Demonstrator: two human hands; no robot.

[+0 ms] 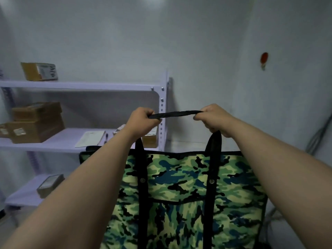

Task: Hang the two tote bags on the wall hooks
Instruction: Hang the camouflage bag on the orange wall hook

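Observation:
A green camouflage tote bag (181, 200) with black straps hangs in front of me, lifted off the floor. Its black handle (177, 113) is stretched level between my two hands. My left hand (142, 120) is closed on the handle's left end and my right hand (214, 116) on its right end. A wall hook with a red round base (264, 58) sticks to the right wall, above and to the right of my hands, with nothing on it. Only one tote bag and one hook are in sight.
A white metal shelf unit (80, 86) stands at the left against the back wall, with cardboard boxes (36, 123), a small parcel (40, 71) and papers (90, 138) on its boards. Grey cables (318, 135) run down the right wall near the corner.

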